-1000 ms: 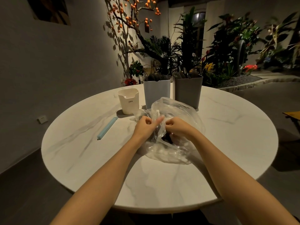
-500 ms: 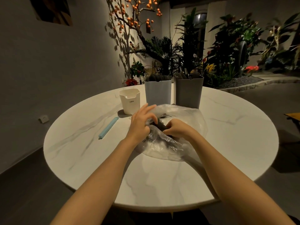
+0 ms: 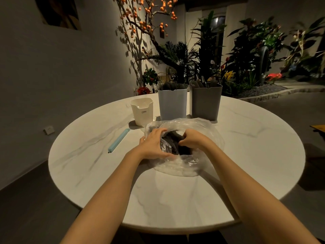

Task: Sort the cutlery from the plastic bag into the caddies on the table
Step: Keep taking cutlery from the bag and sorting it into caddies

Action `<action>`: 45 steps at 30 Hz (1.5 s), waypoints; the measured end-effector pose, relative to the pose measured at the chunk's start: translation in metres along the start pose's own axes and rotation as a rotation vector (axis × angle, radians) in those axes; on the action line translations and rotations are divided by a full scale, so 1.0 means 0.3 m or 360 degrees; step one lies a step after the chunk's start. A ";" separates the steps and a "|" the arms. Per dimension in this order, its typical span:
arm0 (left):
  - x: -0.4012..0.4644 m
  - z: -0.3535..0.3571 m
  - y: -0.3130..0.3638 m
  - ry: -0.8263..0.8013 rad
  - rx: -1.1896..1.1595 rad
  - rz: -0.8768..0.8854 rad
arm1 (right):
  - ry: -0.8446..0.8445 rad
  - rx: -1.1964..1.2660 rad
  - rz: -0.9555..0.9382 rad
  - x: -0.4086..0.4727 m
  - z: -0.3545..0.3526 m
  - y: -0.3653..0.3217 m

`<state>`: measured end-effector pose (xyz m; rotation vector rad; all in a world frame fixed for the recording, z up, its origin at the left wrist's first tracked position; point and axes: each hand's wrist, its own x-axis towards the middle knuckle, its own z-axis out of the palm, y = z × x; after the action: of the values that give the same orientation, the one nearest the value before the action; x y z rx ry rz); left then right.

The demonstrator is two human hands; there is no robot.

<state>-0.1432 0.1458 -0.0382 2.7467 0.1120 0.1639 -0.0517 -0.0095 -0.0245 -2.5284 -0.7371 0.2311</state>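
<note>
Both hands are at the mouth of the crinkly clear plastic bag, which sits mid-way across the round white marble table. The left hand lies on the bag's left edge with fingers spread — more pressing than gripping. The right hand is curled down into the opening over the dark cutlery; can't tell if it's got a piece. Just behind stand the light grey caddy, dark grey caddy and small cream caddy — a pale blue sealing clip lies left.
</note>
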 end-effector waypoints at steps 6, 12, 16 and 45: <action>0.015 0.005 -0.017 -0.0191 -0.0032 -0.0018 | 0.0025 -0.0059 0.0047 0.004 0.009 -0.006; 0.009 0.005 -0.011 -0.0183 -0.0010 -0.0044 | -0.0051 -0.0096 0.0135 0.006 -0.002 -0.014; 0.016 0.009 -0.019 -0.0122 0.0057 -0.0053 | -0.0116 0.0067 0.0135 -0.005 -0.026 -0.014; 0.046 0.018 -0.005 0.0549 0.0091 -0.0074 | -0.0565 0.0494 0.0039 -0.096 -0.170 0.118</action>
<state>-0.1288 0.1465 -0.0425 2.7431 0.2767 0.6292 -0.0447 -0.0720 0.0024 -2.2236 -0.7359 0.7570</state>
